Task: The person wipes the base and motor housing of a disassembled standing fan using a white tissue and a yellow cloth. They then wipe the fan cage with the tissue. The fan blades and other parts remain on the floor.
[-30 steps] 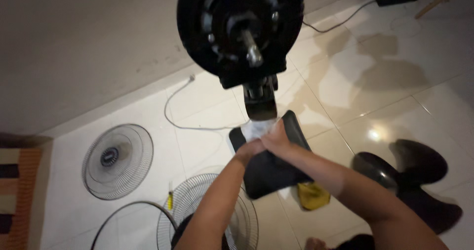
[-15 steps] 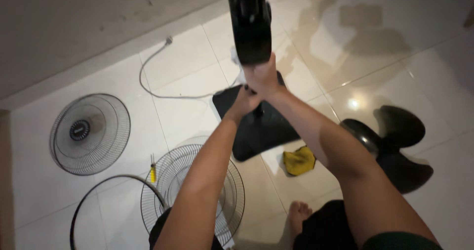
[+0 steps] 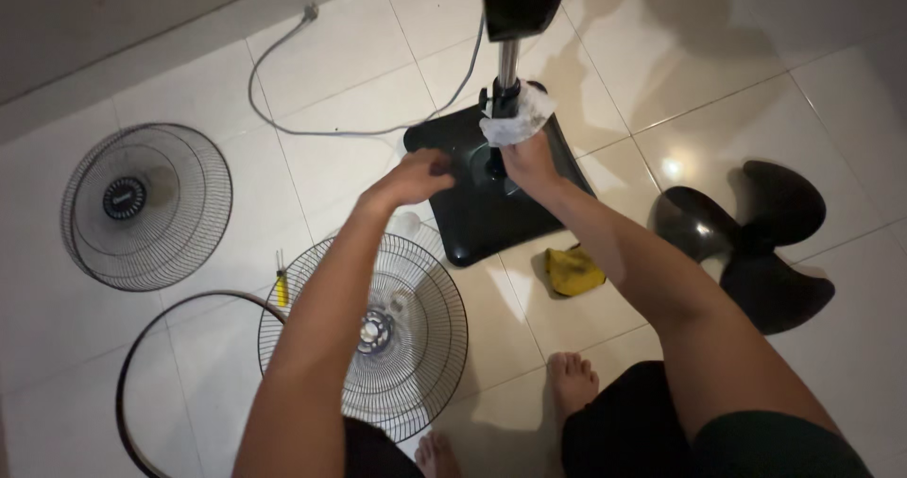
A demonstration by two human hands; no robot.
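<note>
My right hand (image 3: 531,160) wipes the fan's pole; my left hand (image 3: 416,176) hovers loose beside it.

The right hand pinches a crumpled white cloth (image 3: 515,119) against the metal pole (image 3: 507,67) just above the black square base (image 3: 472,213); the left hand is half curled, holding nothing, over the base's left edge. On the tiled floor (image 3: 718,72) lie a yellow rag (image 3: 572,270) by the base, a grille (image 3: 378,332) under my left arm, another grille (image 3: 142,204) far left, a yellow screwdriver (image 3: 281,287), and black fan blades (image 3: 756,242) to the right.
</note>
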